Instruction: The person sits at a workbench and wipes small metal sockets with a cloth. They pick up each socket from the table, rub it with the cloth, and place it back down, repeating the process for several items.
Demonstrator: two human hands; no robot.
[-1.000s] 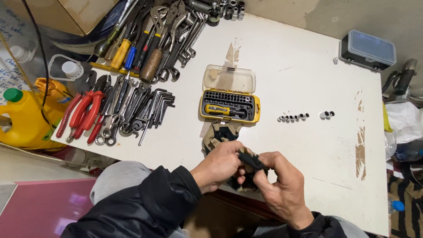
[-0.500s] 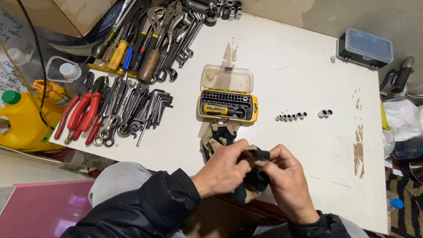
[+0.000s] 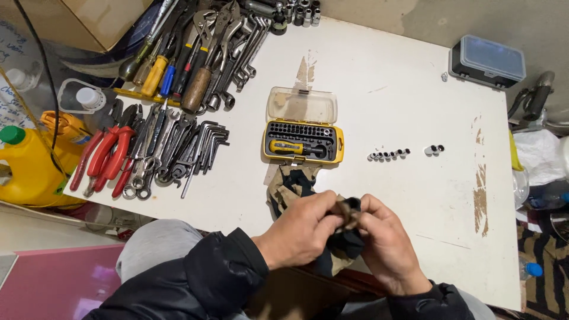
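My left hand [image 3: 302,231] and my right hand [image 3: 385,243] meet over the near edge of the white table [image 3: 379,101]. Both pinch a dark and tan work glove [image 3: 345,237] bunched between the fingers. A second glove of the same kind [image 3: 290,181] lies flat on the table just beyond my hands. Behind it sits an open yellow screwdriver bit case [image 3: 302,142] with a yellow-handled driver inside and its clear lid folded back.
A short row of small sockets [image 3: 388,155] and two more sockets [image 3: 434,149] lie right of the case. Wrenches, hex keys [image 3: 204,145] and red-handled pliers [image 3: 106,157] cover the table's left side. A grey lidded box [image 3: 487,60] sits at the far right corner. A yellow jug [image 3: 29,166] stands left.
My hands have shifted slightly right and toward me with the glove, and the fingers have closed tighter over it. The things on the table have not moved.
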